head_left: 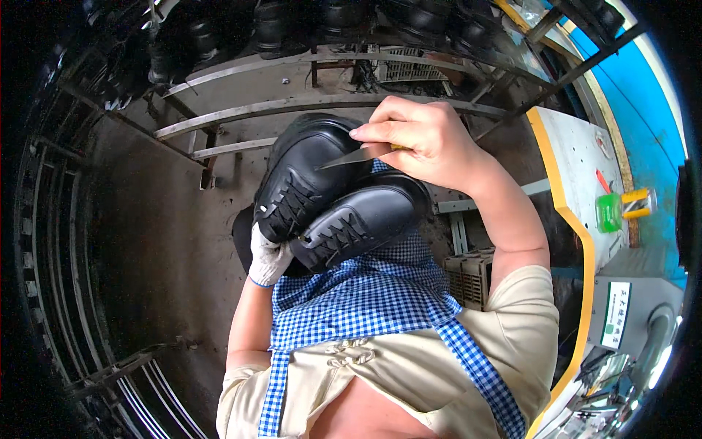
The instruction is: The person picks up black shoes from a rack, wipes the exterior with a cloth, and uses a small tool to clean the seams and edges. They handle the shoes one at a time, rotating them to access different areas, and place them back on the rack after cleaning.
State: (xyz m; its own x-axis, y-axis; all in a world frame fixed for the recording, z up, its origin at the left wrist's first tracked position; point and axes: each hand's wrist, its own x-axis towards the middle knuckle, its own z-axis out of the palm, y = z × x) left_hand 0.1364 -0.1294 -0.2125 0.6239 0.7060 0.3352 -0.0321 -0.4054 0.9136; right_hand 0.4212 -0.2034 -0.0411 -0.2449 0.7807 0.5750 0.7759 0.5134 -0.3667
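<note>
A pair of black lace-up shoes, the left shoe (301, 157) and the right shoe (380, 216), rests side by side over my lap, toes pointing away. My left hand (268, 257), in a white knit glove, grips them at the heel end; its fingers are partly hidden by the shoes. Bare, my right hand (424, 143) is closed round a thin pointed blade (354, 156) like a knife, with a bit of yellowish handle showing. The blade lies over the left shoe's toe, its tip near the vamp above the laces; whether it touches cannot be told.
Metal rack rails (285, 107) cross in front, with several dark shoes at the far edge. A white worktable (578, 146) with a yellow edge stands to my right, carrying a green container (608, 213). Below it sits a slatted crate (468, 276). A blue checked apron (365, 296) covers my lap.
</note>
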